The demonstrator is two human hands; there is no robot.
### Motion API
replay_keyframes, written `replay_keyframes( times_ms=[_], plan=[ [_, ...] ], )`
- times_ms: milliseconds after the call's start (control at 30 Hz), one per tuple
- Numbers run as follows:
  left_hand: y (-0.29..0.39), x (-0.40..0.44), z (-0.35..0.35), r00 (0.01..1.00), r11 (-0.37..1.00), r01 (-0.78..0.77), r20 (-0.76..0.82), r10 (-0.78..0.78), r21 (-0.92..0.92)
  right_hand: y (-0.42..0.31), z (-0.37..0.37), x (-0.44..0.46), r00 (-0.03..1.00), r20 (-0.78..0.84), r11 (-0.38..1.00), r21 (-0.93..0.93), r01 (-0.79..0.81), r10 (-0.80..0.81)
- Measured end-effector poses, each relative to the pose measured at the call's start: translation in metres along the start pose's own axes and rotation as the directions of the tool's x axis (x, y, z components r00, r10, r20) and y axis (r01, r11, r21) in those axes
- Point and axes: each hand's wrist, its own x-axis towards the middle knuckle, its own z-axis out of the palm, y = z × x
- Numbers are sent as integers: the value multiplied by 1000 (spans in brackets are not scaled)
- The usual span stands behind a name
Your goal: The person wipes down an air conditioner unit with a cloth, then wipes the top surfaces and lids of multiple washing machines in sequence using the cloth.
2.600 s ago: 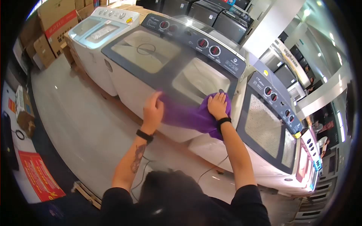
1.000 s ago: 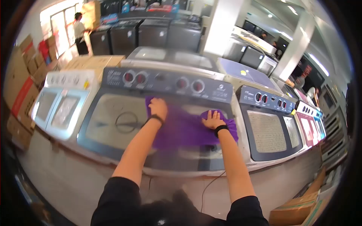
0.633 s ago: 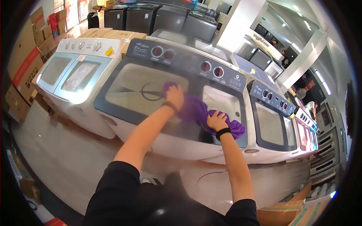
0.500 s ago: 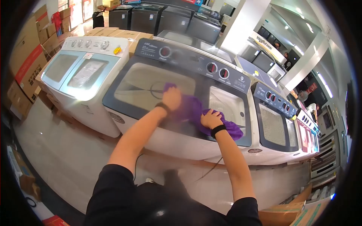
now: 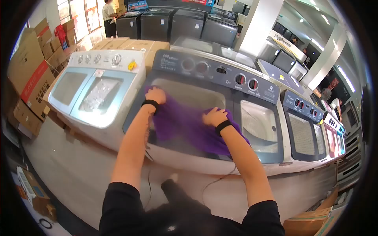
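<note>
A purple cloth is spread between my hands over the left lid of a dark-topped twin-tub washing machine. My left hand grips the cloth's upper left part, near the lid's left side. Toward the middle of the machine, my right hand has its fingers curled on the cloth's right part. The cloth is partly blurred and hangs toward the machine's front edge. Behind the hands runs the control panel with round knobs.
To the left stands a white and light-blue washing machine; another dark-topped one is at the right. Cardboard boxes are stacked at the far left. A person stands at the back. A cable lies on the floor.
My left hand has moved left and slightly up, stretching the bunched cloth out wider. My right hand has shifted slightly left and up. The view has shifted, and the person at the back shows more fully.
</note>
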Motion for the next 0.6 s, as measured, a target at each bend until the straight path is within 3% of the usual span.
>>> replay_keyframes(
  times_ms=[67, 167, 267, 300, 367, 600],
  plan=[
    [-9, 55, 18, 996, 996, 92, -8, -92, -21, -8, -4, 37, 998, 43, 998, 26, -57, 56],
    [-15, 77, 15, 993, 990, 76, -80, -86, -119, -15, -21, 77, 988, 58, 986, 77, -148, 144],
    [-2, 57, -64, 956, 999, -3, 294, 14, -38, -16, -27, 113, 971, 77, 973, 41, -229, 225],
    [-15, 88, -46, 960, 997, 17, 281, 6, -80, -18, -31, 122, 963, 88, 965, 45, -259, 254],
    [-20, 105, -48, 955, 996, -88, 286, 76, 32, -14, -23, 147, 963, 50, 963, 51, -266, 263],
    [-18, 121, -32, 981, 994, 82, 182, -67, -74, -34, -22, 161, 927, 1, 927, 38, -374, 374]
  ],
)
